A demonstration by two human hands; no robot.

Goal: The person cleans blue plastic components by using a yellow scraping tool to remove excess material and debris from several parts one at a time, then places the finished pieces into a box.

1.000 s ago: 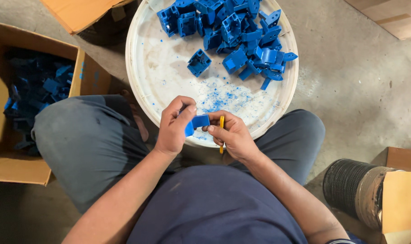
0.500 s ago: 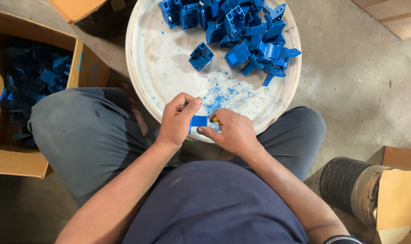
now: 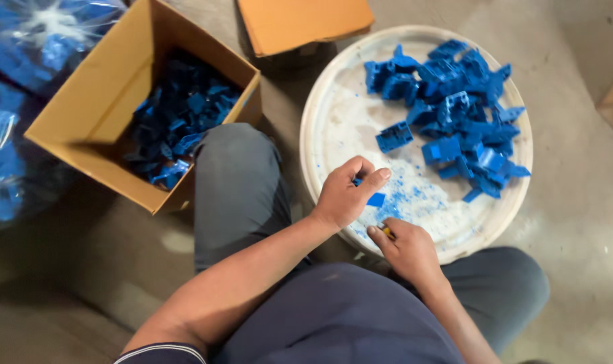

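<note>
The left hand (image 3: 345,195) is closed around a small blue plastic part (image 3: 375,199) at frame centre, over the near edge of the round white tray (image 3: 333,121). The right hand (image 3: 409,251), just below, pinches a thin yellow tool (image 3: 386,231). Earlier the hands met on the part; now they have drawn apart, and the view has swung so the cardboard box (image 3: 98,101) of blue parts sits upper left.
</note>
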